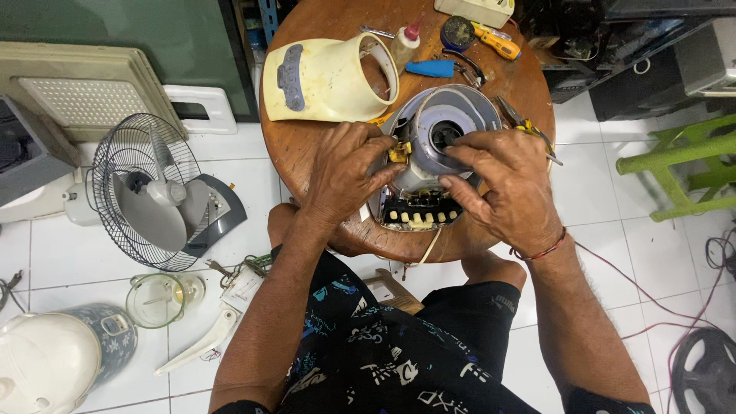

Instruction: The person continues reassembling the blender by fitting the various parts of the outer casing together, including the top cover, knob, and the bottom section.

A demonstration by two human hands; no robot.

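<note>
Your round wooden counter [307,153] is crowded: the motor unit [433,157] sits at its near edge in the middle of the frame, with only a narrow strip of bare wood left of it and almost none toward you. Your left hand [345,172] wraps the unit's left side, fingers [383,146] curled and pressed against the yellow parts there. Your right hand [506,184] covers its right side, fingers [468,142] spread over the grey rim, resting rather than pinching. The unit is a smooth grey plastic ring around a dark centre hole, with a black block of pale switch keys [418,216] at its near end and a cream cord [429,245] hanging over the counter edge. Just beyond it, upper middle, lies a cream plastic housing [326,77] on its side, open mouth toward the unit. Pliers [525,126] touch the counter's right edge. On the tiled floor at left stands a wire-caged fan [146,192], well apart.
</note>
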